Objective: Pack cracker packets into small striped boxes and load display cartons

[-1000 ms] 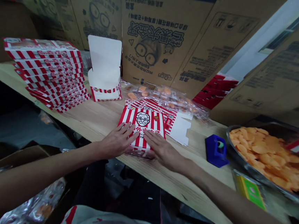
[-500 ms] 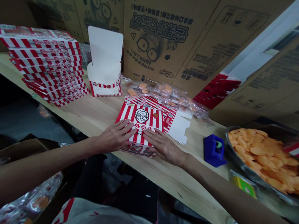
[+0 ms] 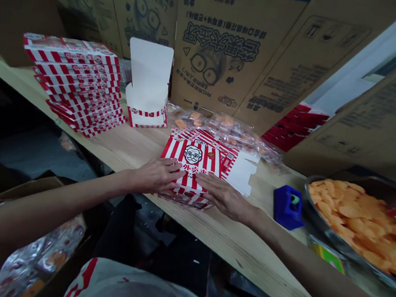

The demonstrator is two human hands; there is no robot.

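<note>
A red-and-white striped snack box (image 3: 193, 155) with a cartoon face and red lettering lies near the table's front edge, its lid down. My left hand (image 3: 161, 175) rests on the box's left front corner, fingers stretched over the lid. Opposite it, my right hand (image 3: 226, 195) lies over the right front corner, its fingers also laid out flat. Both thumbs are mostly hidden. Flat striped cartons (image 3: 242, 171) with white flaps lie just behind and right of the box. A striped box (image 3: 148, 100) with its white lid raised stands farther back to the left.
At left is a tall stack of striped boxes (image 3: 82, 83). Clear bags of orange snacks (image 3: 227, 125) lie behind. To the right are a blue tape dispenser (image 3: 288, 207) and a metal bowl (image 3: 313, 202) of orange chips. Large brown cartons (image 3: 227, 54) line the back.
The camera view has shifted, so the scene sits slightly farther right. Both hands stay on the closed lid, with only a slight shift of the fingers.
</note>
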